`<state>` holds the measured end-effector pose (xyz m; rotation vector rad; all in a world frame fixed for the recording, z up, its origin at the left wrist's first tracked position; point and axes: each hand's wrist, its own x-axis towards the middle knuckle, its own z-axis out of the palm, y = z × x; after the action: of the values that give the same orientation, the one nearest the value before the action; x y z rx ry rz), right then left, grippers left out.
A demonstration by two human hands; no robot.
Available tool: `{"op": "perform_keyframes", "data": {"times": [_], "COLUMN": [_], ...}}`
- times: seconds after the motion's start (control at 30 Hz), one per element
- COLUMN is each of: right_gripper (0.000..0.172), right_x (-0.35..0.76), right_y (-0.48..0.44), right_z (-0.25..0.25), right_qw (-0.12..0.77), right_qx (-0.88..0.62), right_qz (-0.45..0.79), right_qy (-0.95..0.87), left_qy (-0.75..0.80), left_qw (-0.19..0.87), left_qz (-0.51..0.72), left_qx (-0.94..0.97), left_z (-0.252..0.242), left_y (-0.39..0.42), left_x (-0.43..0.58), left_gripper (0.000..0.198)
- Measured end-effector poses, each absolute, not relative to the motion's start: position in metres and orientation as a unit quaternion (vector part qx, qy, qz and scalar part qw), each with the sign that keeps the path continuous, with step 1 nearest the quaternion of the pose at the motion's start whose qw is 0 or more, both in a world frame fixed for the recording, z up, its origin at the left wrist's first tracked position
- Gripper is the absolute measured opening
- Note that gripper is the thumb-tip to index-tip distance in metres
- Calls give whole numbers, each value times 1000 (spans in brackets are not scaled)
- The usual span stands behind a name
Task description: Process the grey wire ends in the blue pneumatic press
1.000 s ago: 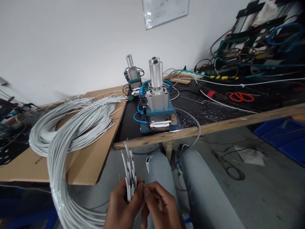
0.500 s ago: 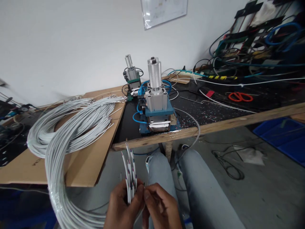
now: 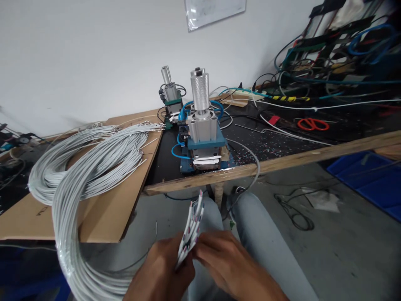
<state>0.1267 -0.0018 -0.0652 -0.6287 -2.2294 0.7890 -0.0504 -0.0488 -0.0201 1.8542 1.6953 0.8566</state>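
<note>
My left hand [image 3: 163, 263] is closed around a bunch of white cables [image 3: 192, 223], whose cut ends with small coloured wire tips stick up and lean right. Close against the right side of the bunch is my right hand [image 3: 228, 259], its fingers curled in; whatever they grip is hidden. From the left hand, a thick bundle of white cables [image 3: 67, 209] appears to loop down and back up to the bench. More coiled cables [image 3: 109, 179] lie there on a cardboard sheet [image 3: 103, 225].
A silver press on a blue base [image 3: 203, 138] stands at the bench edge, a smaller press [image 3: 171, 94] behind it. Orange-handled scissors [image 3: 312, 124] and wire scraps [image 3: 250, 154] lie on the black benchtop. A blue bin [image 3: 366, 179] sits at right, beyond a floor cable [image 3: 294, 213].
The bunch of cable ends has shifted right and tilted over. My right hand has turned, its back now facing up, with its fingers behind the bunch. The view has shifted slightly.
</note>
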Motion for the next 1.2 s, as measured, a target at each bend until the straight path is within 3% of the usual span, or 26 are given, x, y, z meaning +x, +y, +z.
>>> {"op": "perform_keyframes", "data": {"times": [0.17, 0.23, 0.57, 0.97, 1.2], "right_gripper": [45, 54, 56, 54, 56], "right_x": [92, 79, 69, 74, 78], "right_y": [-27, -35, -37, -41, -40], "right_z": [-66, -65, -62, -59, -58], "right_qw": [412, 417, 446, 450, 442], "right_qx": [-310, -307, -326, -354, -360], "right_qz": [683, 759, 768, 747, 746], "right_qy": [-517, -395, -323, -339, -346], "left_qy": [686, 691, 694, 692, 684], "left_qw": [336, 371, 350, 364, 408], "left_qz": [431, 462, 490, 490, 468], "left_qx": [480, 413, 395, 386, 383], "left_z": [-7, -4, -27, -24, -23], "left_y": [-47, -48, -54, -51, -50], "left_x": [-39, -36, -35, -35, -37], "left_gripper": [25, 30, 58, 32, 37]}}
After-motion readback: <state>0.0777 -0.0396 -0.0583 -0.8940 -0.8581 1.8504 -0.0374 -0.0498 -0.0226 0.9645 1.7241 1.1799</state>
